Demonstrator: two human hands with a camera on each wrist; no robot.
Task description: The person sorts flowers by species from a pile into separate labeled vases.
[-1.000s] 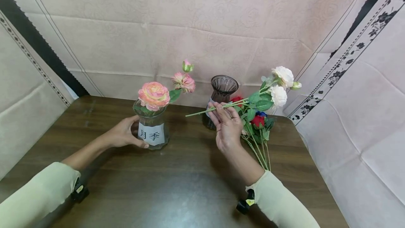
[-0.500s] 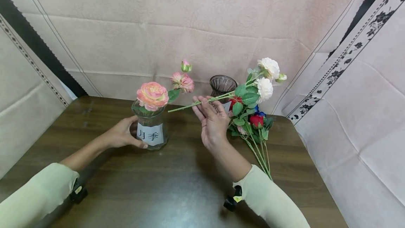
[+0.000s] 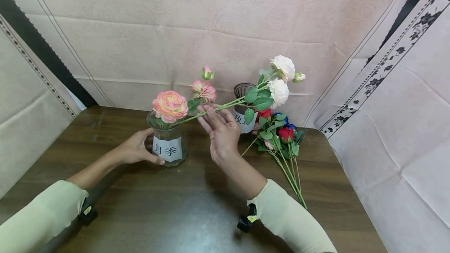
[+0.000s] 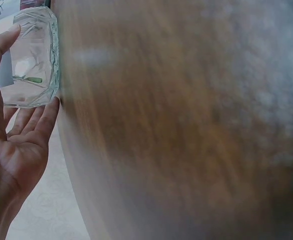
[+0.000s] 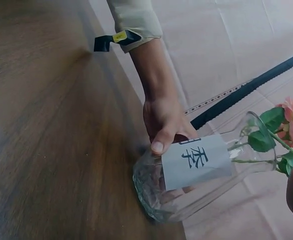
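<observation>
My left hand (image 3: 138, 147) grips the side of a clear glass vase (image 3: 183, 143) standing on the table, thumb at its white paper label (image 5: 196, 162). In the vase stands a pink artificial flower (image 3: 170, 106), with a smaller bloom and a bud leaning out to the right. My right hand (image 3: 225, 138), palm up, pinches the green stem of a white artificial flower (image 3: 279, 92) whose two blooms and bud point up and right. The stem's lower end overlaps the vase rim in the head view. From the left wrist, the vase's thick base (image 4: 51, 75) shows with fingers behind it.
A dark glass vase (image 3: 241, 88) with a white label stands behind my right hand. Beside it, red roses (image 3: 286, 134) and blue flowers (image 3: 290, 126) lie with stems toward the front of the wooden table (image 3: 158, 214). A pale cloth (image 3: 211, 30) hangs behind.
My right hand has carried the white flower leftward, bringing its stem end from near the dark vase to the clear vase's rim. My left hand stays on the clear vase.
</observation>
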